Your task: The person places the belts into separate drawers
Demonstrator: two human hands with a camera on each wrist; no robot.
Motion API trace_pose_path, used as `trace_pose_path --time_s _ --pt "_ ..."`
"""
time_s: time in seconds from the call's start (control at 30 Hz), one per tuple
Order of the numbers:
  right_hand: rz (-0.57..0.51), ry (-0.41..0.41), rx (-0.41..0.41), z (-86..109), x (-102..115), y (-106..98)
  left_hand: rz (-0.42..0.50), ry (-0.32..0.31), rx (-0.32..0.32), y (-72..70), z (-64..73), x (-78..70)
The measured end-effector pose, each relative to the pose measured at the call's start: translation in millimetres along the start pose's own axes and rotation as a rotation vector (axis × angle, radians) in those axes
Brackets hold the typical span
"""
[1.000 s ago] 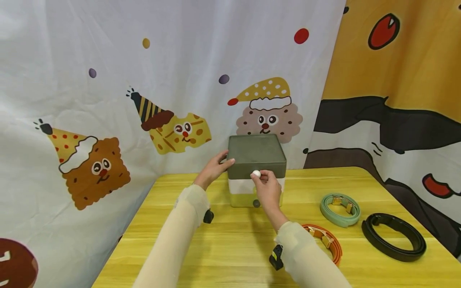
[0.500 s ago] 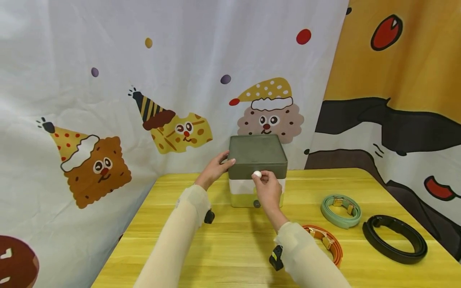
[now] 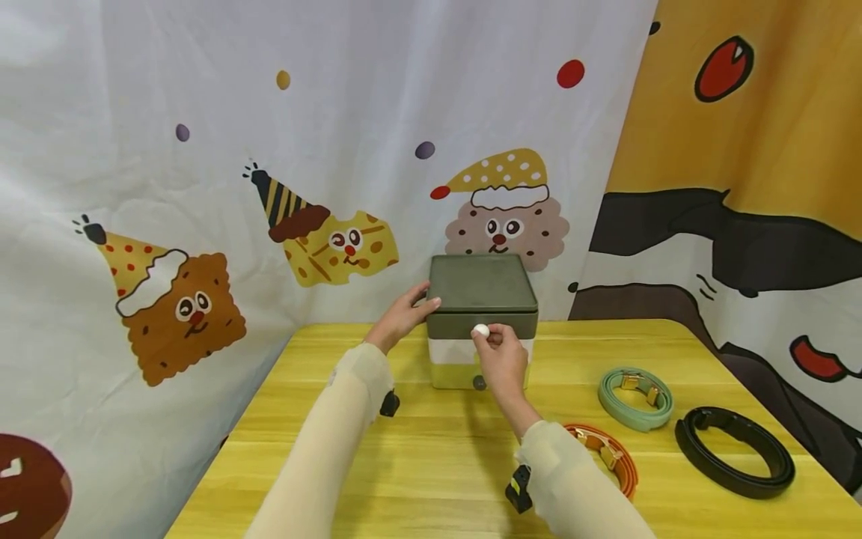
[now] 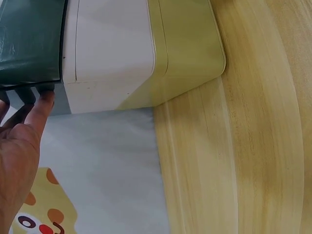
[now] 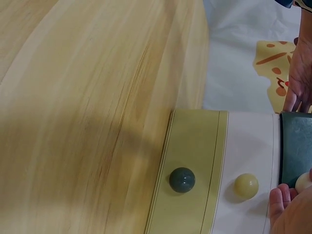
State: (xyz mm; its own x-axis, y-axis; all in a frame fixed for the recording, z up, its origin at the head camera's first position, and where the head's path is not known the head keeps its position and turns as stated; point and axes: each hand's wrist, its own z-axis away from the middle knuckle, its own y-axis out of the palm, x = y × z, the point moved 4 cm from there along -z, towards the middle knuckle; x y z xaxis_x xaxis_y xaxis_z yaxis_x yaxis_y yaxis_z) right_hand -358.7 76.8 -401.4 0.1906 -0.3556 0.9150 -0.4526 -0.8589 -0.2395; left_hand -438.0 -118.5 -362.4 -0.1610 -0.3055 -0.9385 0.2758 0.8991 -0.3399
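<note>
Below, yellow table [image 3: 414, 464], behind, cartoon curtain [image 3: 350, 97], left hand [image 3: 401, 317] spread against box [image 3: 482, 283], right hand [image 3: 503, 361] round knob [image 3: 481, 329]

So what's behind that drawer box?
Behind the drawer box hangs a white curtain printed with a pinkish cartoon face in a yellow dotted hat. The box covers the face's lower part; anything on the table directly behind it is hidden.

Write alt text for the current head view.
A person's right hand pinches the white knob on the green top drawer of a chest, while the left hand touches the chest's left side. On the yellow table, to the right, lie a green belt, orange belt and black belt, all coiled.
</note>
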Motion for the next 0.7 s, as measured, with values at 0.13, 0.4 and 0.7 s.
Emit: trace_pose_path --time_s 0.13,0.4,0.7 --pt "-0.009 -0.002 0.017 2.1 0 -1 -0.001 0.0 0.0 -0.4 -0.5 1.0" --pt "-0.014 -0.018 0.026 5.8 0 -5 -0.017 0.009 0.003 0.1 0.3 0.2" --pt "-0.022 -0.042 0.034 10.6 -2 -11 -0.023 0.007 0.014 0.7 0.8 1.5"
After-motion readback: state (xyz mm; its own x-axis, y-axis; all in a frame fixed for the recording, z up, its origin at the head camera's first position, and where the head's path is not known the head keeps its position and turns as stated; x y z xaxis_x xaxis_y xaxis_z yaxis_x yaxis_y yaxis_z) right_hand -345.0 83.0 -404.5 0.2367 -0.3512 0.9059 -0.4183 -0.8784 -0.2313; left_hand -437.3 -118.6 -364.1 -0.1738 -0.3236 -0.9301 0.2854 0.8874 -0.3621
